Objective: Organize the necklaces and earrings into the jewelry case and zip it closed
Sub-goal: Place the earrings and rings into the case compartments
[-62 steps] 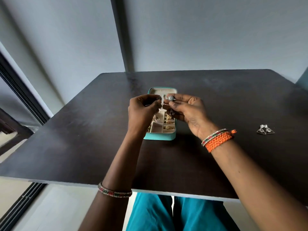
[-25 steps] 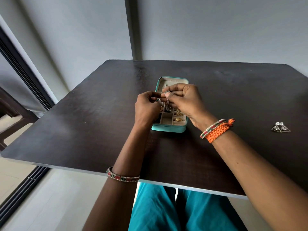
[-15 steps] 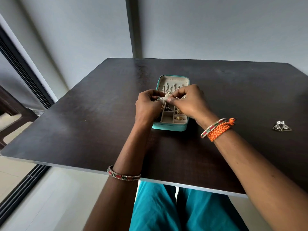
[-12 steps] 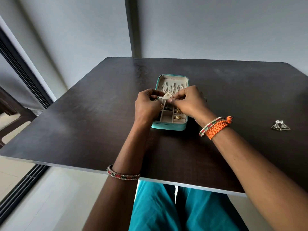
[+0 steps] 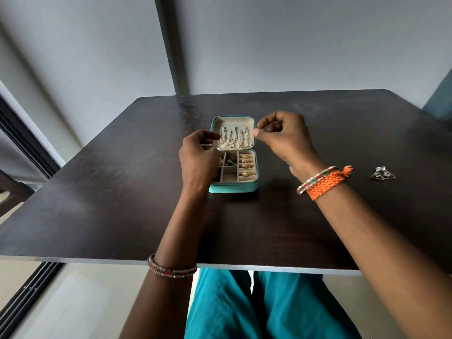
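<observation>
Jewelry case [image 5: 233,187] lies open on the worktop [image 5: 122,192] — left hand [image 5: 199,157] and right hand [image 5: 285,137] pinched; contents of either grip unclear.

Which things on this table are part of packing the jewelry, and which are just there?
Part of the job:
jewelry case, open
necklaces in the lid
gold earrings in the tray
silver earrings loose on the table

Just there:
orange wristband
bangle

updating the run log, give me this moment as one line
jewelry case open | left hand at case | right hand pinched by lid | earring pair on table
</observation>
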The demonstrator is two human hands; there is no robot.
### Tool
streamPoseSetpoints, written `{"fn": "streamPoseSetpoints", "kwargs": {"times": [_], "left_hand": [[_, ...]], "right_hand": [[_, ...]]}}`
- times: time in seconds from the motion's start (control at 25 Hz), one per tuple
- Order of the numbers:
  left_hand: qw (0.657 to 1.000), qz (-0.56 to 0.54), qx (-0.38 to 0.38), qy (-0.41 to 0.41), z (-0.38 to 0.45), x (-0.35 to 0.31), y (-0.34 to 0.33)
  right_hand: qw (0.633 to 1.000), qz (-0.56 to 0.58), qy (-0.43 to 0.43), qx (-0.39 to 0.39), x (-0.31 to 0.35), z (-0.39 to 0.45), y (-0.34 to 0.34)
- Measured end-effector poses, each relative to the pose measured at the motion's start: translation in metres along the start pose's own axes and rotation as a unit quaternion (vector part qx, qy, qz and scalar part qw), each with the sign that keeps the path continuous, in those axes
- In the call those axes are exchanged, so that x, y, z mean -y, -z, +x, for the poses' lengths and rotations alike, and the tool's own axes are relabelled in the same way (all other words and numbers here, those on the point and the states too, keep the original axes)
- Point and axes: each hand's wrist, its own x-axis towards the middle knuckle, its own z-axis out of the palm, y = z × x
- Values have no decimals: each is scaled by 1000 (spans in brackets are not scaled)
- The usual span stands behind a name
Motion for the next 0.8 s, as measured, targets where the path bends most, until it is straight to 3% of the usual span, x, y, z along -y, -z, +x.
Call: {"fn": "streamPoseSetpoints", "kwargs": {"times": [0.16, 0.28, 0.4, 0.56, 0.8], "left_hand": [[994, -11, -40, -101, -41, -31, -17], [988, -56, 51, -135, -67, -47, -51], [979, -76, 164, -96, -83, -49, -96], [967, 30, 239, -80, -95, -54, -149], [944, 179, 268, -74, -97, -54, -203]], "right_hand": [[999, 46, 25, -15, 4, -14, 55], [998, 42, 31, -42, -11, -21, 105], [998, -21, 0, -64, -45, -23, 161], [989, -118, -83, -38, -94, -26, 210], [980, -174, -86, -38, -118, -18, 198]]}}
